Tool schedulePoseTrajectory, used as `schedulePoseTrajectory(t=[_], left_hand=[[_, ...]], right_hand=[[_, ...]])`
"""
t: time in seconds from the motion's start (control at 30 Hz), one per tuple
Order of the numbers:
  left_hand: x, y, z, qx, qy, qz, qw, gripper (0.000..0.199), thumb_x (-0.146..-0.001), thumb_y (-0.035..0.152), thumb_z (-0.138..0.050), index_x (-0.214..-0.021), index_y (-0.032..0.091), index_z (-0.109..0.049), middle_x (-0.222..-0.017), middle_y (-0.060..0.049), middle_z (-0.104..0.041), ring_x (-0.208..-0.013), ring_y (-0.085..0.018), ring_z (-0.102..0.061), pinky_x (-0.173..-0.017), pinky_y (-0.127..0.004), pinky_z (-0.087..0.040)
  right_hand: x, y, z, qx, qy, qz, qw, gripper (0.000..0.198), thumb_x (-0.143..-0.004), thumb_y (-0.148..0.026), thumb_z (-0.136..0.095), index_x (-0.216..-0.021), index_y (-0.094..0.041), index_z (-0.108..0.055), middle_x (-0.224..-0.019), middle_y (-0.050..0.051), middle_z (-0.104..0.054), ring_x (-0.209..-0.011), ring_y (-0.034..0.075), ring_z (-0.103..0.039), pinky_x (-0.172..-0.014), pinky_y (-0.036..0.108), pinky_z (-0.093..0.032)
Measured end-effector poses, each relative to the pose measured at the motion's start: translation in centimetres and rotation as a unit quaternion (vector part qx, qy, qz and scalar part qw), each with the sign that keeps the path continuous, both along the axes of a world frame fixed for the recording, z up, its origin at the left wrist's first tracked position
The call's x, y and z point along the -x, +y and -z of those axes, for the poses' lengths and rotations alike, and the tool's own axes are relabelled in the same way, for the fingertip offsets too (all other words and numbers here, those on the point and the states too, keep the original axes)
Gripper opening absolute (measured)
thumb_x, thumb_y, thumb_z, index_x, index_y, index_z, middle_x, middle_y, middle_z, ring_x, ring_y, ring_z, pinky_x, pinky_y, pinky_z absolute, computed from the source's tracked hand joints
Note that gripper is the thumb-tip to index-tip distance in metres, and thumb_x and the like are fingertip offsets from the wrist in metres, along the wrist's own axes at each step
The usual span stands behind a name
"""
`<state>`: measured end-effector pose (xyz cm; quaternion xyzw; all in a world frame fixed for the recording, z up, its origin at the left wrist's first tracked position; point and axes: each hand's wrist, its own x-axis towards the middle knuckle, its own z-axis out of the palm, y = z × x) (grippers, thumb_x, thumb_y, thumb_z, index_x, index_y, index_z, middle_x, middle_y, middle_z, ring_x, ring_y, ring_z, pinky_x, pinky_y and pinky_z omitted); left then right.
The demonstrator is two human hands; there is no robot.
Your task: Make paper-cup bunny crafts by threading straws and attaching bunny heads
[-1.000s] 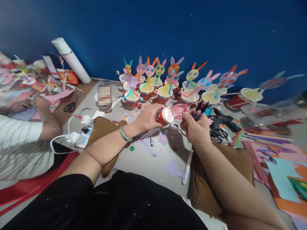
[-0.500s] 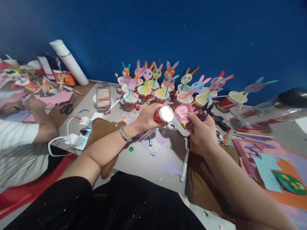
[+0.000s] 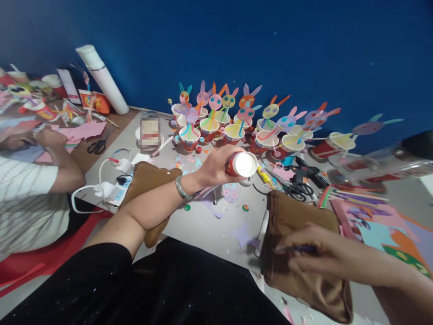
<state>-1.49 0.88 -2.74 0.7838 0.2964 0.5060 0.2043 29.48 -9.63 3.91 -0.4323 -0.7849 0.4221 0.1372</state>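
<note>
My left hand [image 3: 216, 164] is wrapped round a red paper cup [image 3: 233, 164], held tilted above the table with its white round end facing me. Low on the right, my right hand [image 3: 304, 253] hovers over a brown cloth pad [image 3: 291, 212]. It is blurred, but its fingers close around purple-handled scissors [image 3: 306, 248], whose blades hardly show. Just beyond the cup stand several paper cups with paper rabbit heads [image 3: 215, 101] on coloured strips. Beneath my left wrist lies a lilac paper face [image 3: 230, 193].
A black glue gun [image 3: 304, 174] and black-handled scissors [image 3: 292, 192] lie right of the cup. Coloured paper [image 3: 375, 234] and a clear bottle [image 3: 372, 164] are at the right. A power strip [image 3: 117, 194] with cables sits left, beside another person's arm [image 3: 67, 171].
My right hand has drawn back toward me and down, away from the cup. The pink paper round that it held is no longer in it. My left hand still grips the cup.
</note>
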Motion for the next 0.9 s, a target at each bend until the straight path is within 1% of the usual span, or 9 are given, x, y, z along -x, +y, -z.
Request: schedulePoseTrajectory(t=[0.03,0.1,0.3,0.4,0.47,0.6,0.7,0.8,0.9], left_hand=[[0.0,0.0,0.0,-0.003,-0.003,0.002,1.000,0.061,-0.076,0.058,-0.083,-0.120,0.022,-0.059,-0.118,-0.013,-0.074,-0.111,-0.028,-0.070,-0.095,-0.043,-0.052],[0.1,0.1,0.0,-0.007,-0.008,0.003,1.000,0.062,-0.075,0.057,-0.084,-0.120,0.022,-0.060,-0.117,-0.013,-0.073,-0.110,-0.028,-0.071,-0.095,-0.043,-0.052],[0.5,0.8,0.5,-0.037,0.013,-0.005,0.999,0.065,-0.077,0.063,-0.081,-0.122,0.022,-0.061,-0.119,-0.014,-0.072,-0.111,-0.029,-0.070,-0.098,-0.045,-0.053],[0.6,1.1,0.9,-0.049,0.032,-0.020,0.998,0.065,-0.082,0.071,-0.071,-0.125,0.022,-0.061,-0.120,-0.015,-0.071,-0.113,-0.030,-0.068,-0.101,-0.047,-0.053],[0.6,1.2,1.2,-0.064,0.036,-0.035,0.997,0.065,-0.087,0.072,-0.065,-0.129,0.022,-0.060,-0.123,-0.015,-0.070,-0.116,-0.030,-0.067,-0.105,-0.050,-0.051],[0.3,1.3,1.8,-0.068,-0.013,-0.087,0.994,0.081,-0.084,0.070,-0.071,-0.146,0.025,-0.048,-0.144,-0.017,-0.058,-0.140,-0.035,-0.052,-0.123,-0.058,-0.037],[-0.2,1.1,1.9,0.066,-0.115,-0.111,0.985,0.108,-0.072,0.067,-0.085,-0.158,0.028,-0.031,-0.157,-0.019,-0.044,-0.151,-0.037,-0.042,-0.122,-0.059,-0.039],[-0.6,0.7,1.2,0.261,-0.224,-0.024,0.939,0.115,-0.061,0.061,-0.094,-0.155,0.030,-0.034,-0.149,-0.017,-0.053,-0.140,-0.035,-0.054,-0.110,-0.055,-0.051],[-0.9,0.2,0.1,0.400,-0.290,0.085,0.866,0.090,-0.062,0.051,-0.096,-0.137,0.024,-0.055,-0.126,-0.012,-0.070,-0.122,-0.031,-0.066,-0.105,-0.049,-0.053]], right_hand=[[0.7,0.9,-0.5,0.036,-0.015,-0.068,0.997,0.017,-0.077,-0.049,-0.084,-0.087,-0.036,-0.086,-0.077,0.004,-0.080,-0.068,0.024,-0.077,-0.063,0.035,-0.066],[2.5,2.7,-1.4,0.021,0.020,-0.066,0.997,0.021,-0.087,-0.049,-0.076,-0.094,-0.031,-0.084,-0.084,0.006,-0.081,-0.074,0.025,-0.077,-0.066,0.035,-0.064],[8.5,6.3,-0.5,-0.252,0.071,0.130,0.956,0.053,-0.080,-0.062,-0.080,-0.114,-0.022,-0.074,-0.081,0.004,-0.074,-0.060,0.018,-0.062,-0.057,0.032,-0.050],[10.6,7.9,1.0,-0.362,0.056,0.104,0.925,0.067,-0.074,-0.059,-0.086,-0.127,-0.021,-0.069,-0.100,0.010,-0.078,-0.075,0.023,-0.071,-0.068,0.035,-0.055],[11.3,8.8,2.1,-0.383,0.055,0.097,0.917,0.057,-0.079,-0.053,-0.084,-0.124,-0.021,-0.070,-0.104,0.011,-0.078,-0.084,0.025,-0.073,-0.073,0.037,-0.057],[11.6,9.9,4.0,-0.344,0.129,0.152,0.918,0.047,-0.080,-0.044,-0.081,-0.120,-0.023,-0.068,-0.103,0.008,-0.076,-0.087,0.025,-0.073,-0.072,0.036,-0.058],[11.6,10.4,5.2,-0.261,0.208,0.230,0.914,0.049,-0.077,-0.044,-0.082,-0.117,-0.023,-0.064,-0.097,0.006,-0.071,-0.071,0.018,-0.065,-0.058,0.031,-0.051],[11.8,10.5,6.0,-0.150,0.277,0.264,0.912,0.051,-0.076,-0.048,-0.085,-0.112,-0.023,-0.059,-0.082,-0.001,-0.062,-0.052,0.011,-0.047,-0.048,0.028,-0.040],[12.5,10.1,6.5,-0.090,0.319,0.273,0.903,0.055,-0.074,-0.051,-0.087,-0.108,-0.025,-0.053,-0.079,-0.004,-0.055,-0.049,0.009,-0.041,-0.045,0.027,-0.036]])
